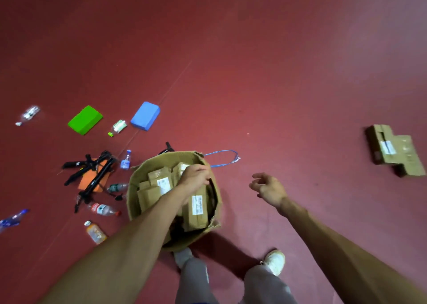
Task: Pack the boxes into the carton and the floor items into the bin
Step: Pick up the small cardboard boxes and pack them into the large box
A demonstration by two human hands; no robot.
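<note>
Fingers of my left hand point(195, 175) curl downward at the far rim of the open brown cardboard carton point(133, 197). I cannot tell whether they pinch the rim or one of the small brown cardboard boxes point(197, 211) inside. My right hand point(269, 189) hovers beside the carton, fingers loosely spread, holding nothing.

Box packing looks mostly done: many boxes stand inside, and a few loose cardboard boxes point(395, 151) lie well apart on the red floor point(254, 72) to my right.

Floor items appear unstarted. Green foam block point(85, 119), blue foam block point(145, 116), clear plastic bottles point(104, 209) and black folding stands point(92, 176) lie scattered to my left. No bin is in view.
</note>
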